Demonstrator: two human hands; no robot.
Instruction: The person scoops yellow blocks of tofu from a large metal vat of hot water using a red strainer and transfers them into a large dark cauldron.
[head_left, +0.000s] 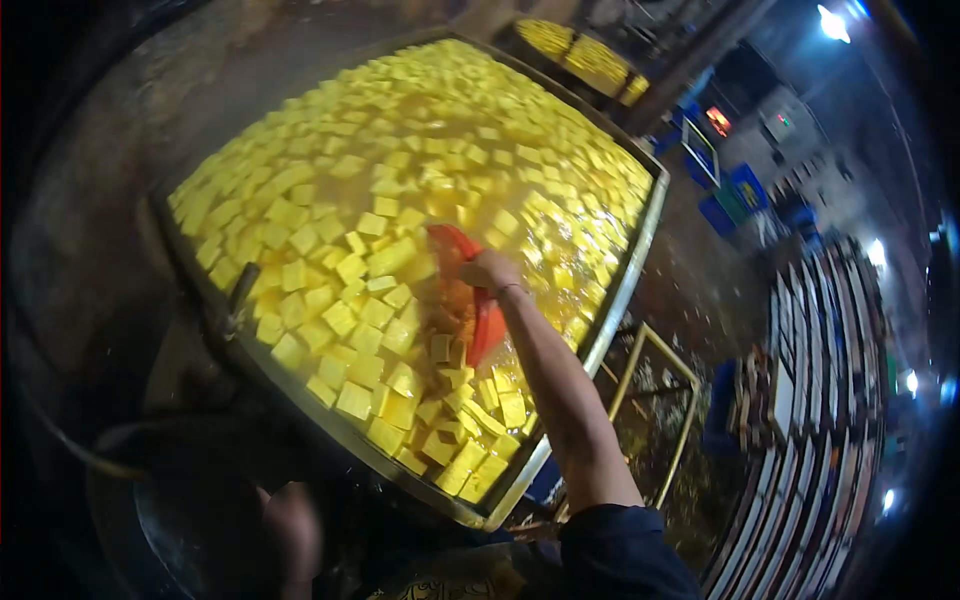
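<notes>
A large metal-rimmed vat (628, 277) holds yellow blocks, likely tofu (356, 400), crowded together in cloudy yellowish liquid. Reaching in from the lower right, my right hand (491, 271) grips the rim of a red plastic basket (489, 326), which is tilted and partly in the liquid among the blocks. Its far side and inside are partly hidden by liquid and glare. My left hand (295, 525) is low in the picture, outside the vat's near edge, blurred and dim; whether its fingers hold anything does not show.
A short metal pipe or handle (244, 289) stands at the vat's left rim. Right of the vat is a yellowish rectangular frame (694, 386). Long stacked racks or trays (810, 360) stand farther right. Another container of yellow pieces (596, 64) lies beyond the far rim.
</notes>
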